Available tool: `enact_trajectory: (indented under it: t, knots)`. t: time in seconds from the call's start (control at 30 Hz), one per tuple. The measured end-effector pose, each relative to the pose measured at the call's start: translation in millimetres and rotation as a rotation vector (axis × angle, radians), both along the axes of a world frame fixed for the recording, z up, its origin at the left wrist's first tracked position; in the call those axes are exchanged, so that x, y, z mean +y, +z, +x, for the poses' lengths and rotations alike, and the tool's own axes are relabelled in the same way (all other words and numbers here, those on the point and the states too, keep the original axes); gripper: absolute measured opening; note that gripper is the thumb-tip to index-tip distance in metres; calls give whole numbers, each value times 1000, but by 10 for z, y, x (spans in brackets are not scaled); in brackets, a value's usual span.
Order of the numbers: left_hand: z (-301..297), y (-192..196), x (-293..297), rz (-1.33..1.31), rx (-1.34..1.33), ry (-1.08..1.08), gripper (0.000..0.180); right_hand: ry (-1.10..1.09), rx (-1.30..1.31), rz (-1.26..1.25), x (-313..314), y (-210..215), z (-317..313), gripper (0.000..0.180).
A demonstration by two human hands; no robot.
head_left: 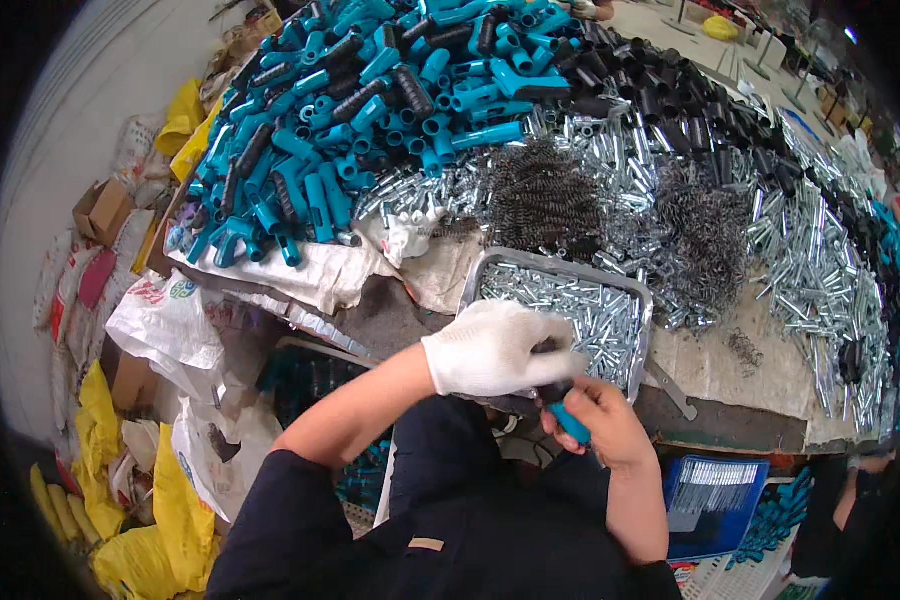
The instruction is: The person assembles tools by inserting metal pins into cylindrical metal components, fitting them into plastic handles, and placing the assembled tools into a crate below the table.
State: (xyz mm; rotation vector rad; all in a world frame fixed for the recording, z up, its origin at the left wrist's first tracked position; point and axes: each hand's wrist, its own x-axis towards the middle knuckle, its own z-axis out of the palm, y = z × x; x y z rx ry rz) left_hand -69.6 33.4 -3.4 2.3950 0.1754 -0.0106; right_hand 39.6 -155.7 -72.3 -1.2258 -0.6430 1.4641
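A: What do the hands hold?

B: At lower centre, the gloved left hand [495, 350] and bare right hand [605, 420] both clench one teal handle [571, 424] (black part between them), just before the metal tray [646, 330].

A: How much is finished?

B: I judge little: the teal handle heap [350, 110], upper left, is large. The counter [740, 355] is crowded; free room only near its front edge.

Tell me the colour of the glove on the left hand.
White, a knit glove; the head view shows it best.
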Motion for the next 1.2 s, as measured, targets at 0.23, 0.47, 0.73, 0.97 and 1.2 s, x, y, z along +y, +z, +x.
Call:
enact_trajectory:
  t: [0.23, 0.47, 0.73, 0.97, 1.2]
  knots:
    - [144, -131, -282, 306, -105, 301, 32, -305, -626, 130, 242, -87, -92, 45]
    - [561, -470, 624, 621, -211, 430, 22, -484, -93, 21, 280, -151, 26, 44]
    - [566, -429, 908, 351, -296, 457, 27, -462, 11, 20, 237, -230, 100, 49]
    - [362, 177, 747, 490, -94, -97, 22, -446, -9, 9, 215, -276, 125, 48]
    - [414, 357, 549, 454, -52, -339, 23, -272, -146, 50, 189, -287, 114, 48]
